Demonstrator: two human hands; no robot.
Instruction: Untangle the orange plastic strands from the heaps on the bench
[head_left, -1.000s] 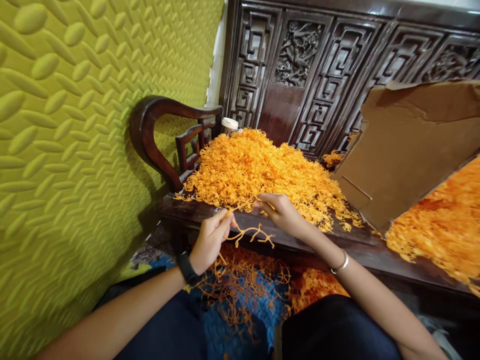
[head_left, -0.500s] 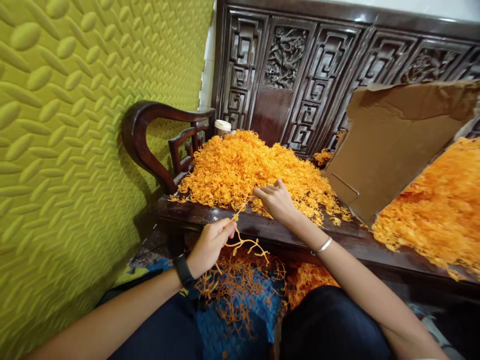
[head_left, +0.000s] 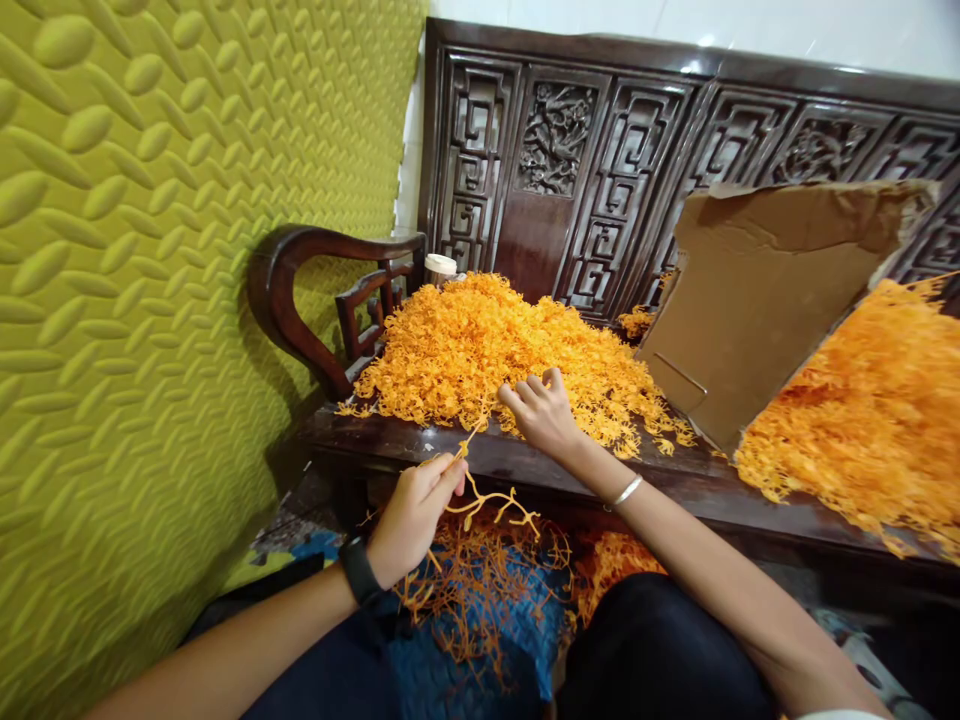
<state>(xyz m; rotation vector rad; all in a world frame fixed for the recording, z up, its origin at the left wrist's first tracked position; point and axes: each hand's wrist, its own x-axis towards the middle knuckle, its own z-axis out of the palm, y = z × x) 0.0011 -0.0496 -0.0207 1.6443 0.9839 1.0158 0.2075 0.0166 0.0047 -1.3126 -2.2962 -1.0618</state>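
My left hand (head_left: 411,515) is closed in a pinch on a branching orange strand (head_left: 491,498) that hangs to its right, in front of the bench edge. My right hand (head_left: 541,412) rests palm down, fingers slightly spread, on the near edge of a big heap of curly orange strands (head_left: 480,345) piled on the dark wooden bench (head_left: 525,462). Nothing shows in its fingers. More loose darker strands (head_left: 480,580) lie on a blue cloth (head_left: 525,625) between my knees.
A torn cardboard sheet (head_left: 757,300) leans on the carved backrest (head_left: 585,170), with a second orange heap (head_left: 862,420) to its right. A small white-lidded jar (head_left: 440,268) stands by the curved armrest (head_left: 300,300). A padded green wall (head_left: 150,300) fills the left.
My right hand let go near the strand and moved forward onto the heap's edge, fingers opening. My left hand dropped a little lower, still pinching the strand.
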